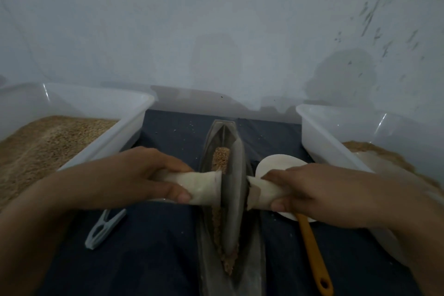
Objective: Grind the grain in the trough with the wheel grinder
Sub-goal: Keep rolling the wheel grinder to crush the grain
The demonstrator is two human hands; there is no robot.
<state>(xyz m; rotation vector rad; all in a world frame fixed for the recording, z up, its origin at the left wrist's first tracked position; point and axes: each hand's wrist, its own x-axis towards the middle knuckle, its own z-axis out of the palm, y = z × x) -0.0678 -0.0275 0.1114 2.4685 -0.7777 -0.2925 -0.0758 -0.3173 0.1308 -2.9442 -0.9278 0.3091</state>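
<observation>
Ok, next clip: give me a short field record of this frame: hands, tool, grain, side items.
left hand: grips left handle of wheel grinder
right hand: grips right handle
wheel: upright in trough, on dark cloth
grain in trough: along the groove, ahead of and behind wheel
left tub: holds grain
right tub: some brown grain
clothespin: on cloth, left of trough
orange-handled tool: right of trough

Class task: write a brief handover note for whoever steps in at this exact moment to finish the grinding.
Left hand: grips the wheel grinder's left handle.
Right hand: grips the right handle.
Wheel stands upright in the trough, about mid-length.
Grain lies along the trough; some near the close end looks crushed, whole grain beyond the wheel.
Left to do: keep rolling until all is ground.
Bins: left bin holds grain, right bin some too.
</observation>
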